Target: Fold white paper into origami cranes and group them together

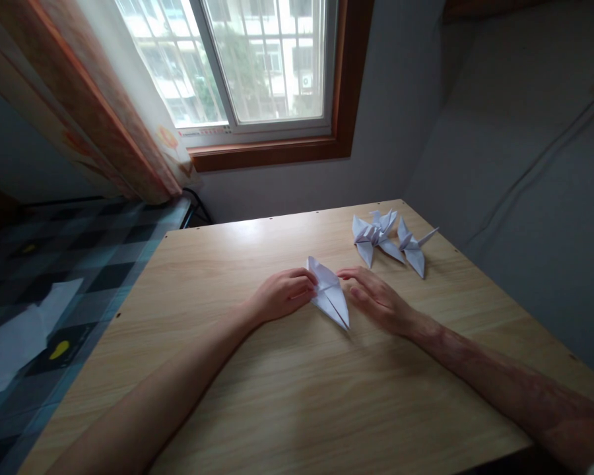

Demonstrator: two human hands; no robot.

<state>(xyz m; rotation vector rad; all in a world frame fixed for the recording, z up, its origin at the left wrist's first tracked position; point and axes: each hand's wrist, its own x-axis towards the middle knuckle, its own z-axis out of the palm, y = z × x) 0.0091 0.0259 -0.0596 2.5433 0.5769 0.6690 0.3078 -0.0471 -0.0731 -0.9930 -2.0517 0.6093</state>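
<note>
A folded white paper (329, 293) lies near the middle of the bench (257, 396), a long diamond with a slit running up from the tip that faces the bench's near side. The left hand (290, 290) rests at its left edge, fingers curled and overlapping the paper; whether that grip pinches or merely presses, I cannot tell (the thumb is hidden). The right hand (373, 297) is at the other edge, its grip loosely open, thumb apart from the forefinger, with nothing held; fingertip contact with the paper is unclear. Toward the bench's far right corner stand white paper cranes (375, 236) in a close group (they overlap, so the count is hard to tell). Left of the bench, loose paper (22, 336) lies on a checked cloth (109, 227). Beyond the bench's far edge is a window (277, 66), with a curtain (123, 112) hanging at its left.
</note>
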